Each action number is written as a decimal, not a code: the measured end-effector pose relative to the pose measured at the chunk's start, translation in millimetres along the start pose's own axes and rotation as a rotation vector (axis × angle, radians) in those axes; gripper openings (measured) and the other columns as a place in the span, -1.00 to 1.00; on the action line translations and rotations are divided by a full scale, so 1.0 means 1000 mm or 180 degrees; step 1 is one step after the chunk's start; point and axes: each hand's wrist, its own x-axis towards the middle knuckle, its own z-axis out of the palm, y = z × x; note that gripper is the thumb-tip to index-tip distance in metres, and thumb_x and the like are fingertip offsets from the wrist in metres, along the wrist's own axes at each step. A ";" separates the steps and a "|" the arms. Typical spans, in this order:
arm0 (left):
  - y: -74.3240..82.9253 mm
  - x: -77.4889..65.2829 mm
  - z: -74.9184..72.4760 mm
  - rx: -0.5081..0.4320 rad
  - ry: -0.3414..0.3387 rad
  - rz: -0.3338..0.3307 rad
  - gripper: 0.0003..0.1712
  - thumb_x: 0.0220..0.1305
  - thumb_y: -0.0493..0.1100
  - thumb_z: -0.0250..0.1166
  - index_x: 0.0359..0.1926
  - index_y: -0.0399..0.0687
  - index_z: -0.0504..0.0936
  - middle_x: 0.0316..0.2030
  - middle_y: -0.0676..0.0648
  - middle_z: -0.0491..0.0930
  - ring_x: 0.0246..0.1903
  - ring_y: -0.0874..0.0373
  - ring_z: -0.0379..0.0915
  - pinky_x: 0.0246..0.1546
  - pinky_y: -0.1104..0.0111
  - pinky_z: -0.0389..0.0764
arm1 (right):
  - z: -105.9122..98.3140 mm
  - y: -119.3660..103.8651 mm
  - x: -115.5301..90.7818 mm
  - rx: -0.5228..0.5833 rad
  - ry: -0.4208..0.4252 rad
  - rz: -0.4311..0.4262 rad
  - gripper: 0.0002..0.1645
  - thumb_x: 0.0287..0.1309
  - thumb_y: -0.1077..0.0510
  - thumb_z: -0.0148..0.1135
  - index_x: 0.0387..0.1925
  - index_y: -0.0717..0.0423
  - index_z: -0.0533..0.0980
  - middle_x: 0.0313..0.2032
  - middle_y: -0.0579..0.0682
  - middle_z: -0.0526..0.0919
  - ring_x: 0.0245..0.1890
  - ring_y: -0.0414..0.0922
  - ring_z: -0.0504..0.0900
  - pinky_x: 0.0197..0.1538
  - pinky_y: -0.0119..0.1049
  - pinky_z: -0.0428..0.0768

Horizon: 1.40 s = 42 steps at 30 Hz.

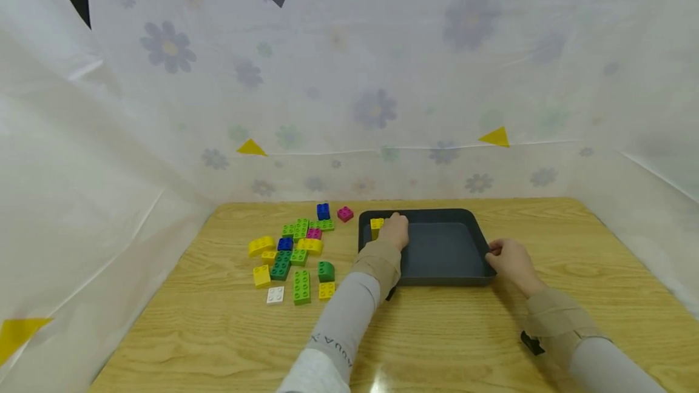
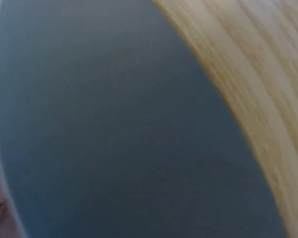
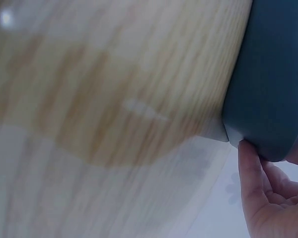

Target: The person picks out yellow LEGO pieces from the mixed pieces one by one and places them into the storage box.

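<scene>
A pale, flower-printed curtain [image 1: 377, 108] encloses a wood-grain table [image 1: 448, 338]. On the table sits a dark rectangular tray [image 1: 445, 250], and to its left a loose spread of coloured bricks [image 1: 298, 256]. The right hand [image 1: 512, 261] pinches the tray's right wall between thumb and fingers. The left hand [image 1: 394, 232] is over the tray's left end, its fingertips hidden, so I cannot tell its grip. Just beside it, inside the tray, is a yellow brick [image 1: 375, 227].
</scene>
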 end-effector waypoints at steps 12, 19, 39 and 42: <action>0.001 0.003 -0.002 0.0000 -0.0187 -0.0037 -0.68 0.20 -0.18 0.23 0.00 -0.07 0.58 0.01 -0.11 0.48 -0.02 -0.05 0.42 -0.14 0.26 0.54 | -0.001 -0.001 0.003 -0.0025 -0.0019 0.0001 -0.59 0.07 0.36 0.02 -0.11 0.69 0.36 -0.27 0.46 0.51 -0.29 0.25 0.53 -0.31 -0.06 0.55; -0.001 0.006 -0.020 -0.0100 -0.0258 0.0168 -0.52 0.18 -0.09 0.25 0.14 -0.02 0.48 0.05 -0.04 0.49 -0.06 0.06 0.47 -0.23 0.33 0.55 | -0.002 -0.002 0.002 0.0012 -0.0022 0.0019 -0.59 0.08 0.37 0.02 -0.10 0.69 0.36 -0.27 0.46 0.50 -0.29 0.24 0.52 -0.32 -0.07 0.55; -0.026 -0.006 -0.070 0.0094 -0.0077 0.0514 -0.13 0.13 0.22 0.20 0.40 0.22 0.04 0.38 -0.04 0.02 0.34 -0.04 -0.05 0.28 -0.08 -0.05 | -0.003 -0.001 0.001 0.0061 -0.0028 -0.0027 -0.61 0.08 0.38 0.02 -0.12 0.69 0.36 -0.29 0.46 0.50 -0.33 0.22 0.53 -0.36 -0.10 0.55; -0.032 -0.012 -0.072 0.0164 0.0034 0.0554 -0.09 0.12 0.26 0.18 0.42 0.26 -0.03 0.40 -0.04 -0.07 0.36 -0.08 -0.13 0.28 -0.10 -0.13 | -0.003 -0.003 0.001 0.0081 -0.0029 -0.0028 -0.61 0.08 0.38 0.02 -0.12 0.69 0.36 -0.29 0.46 0.50 -0.33 0.22 0.53 -0.35 -0.10 0.55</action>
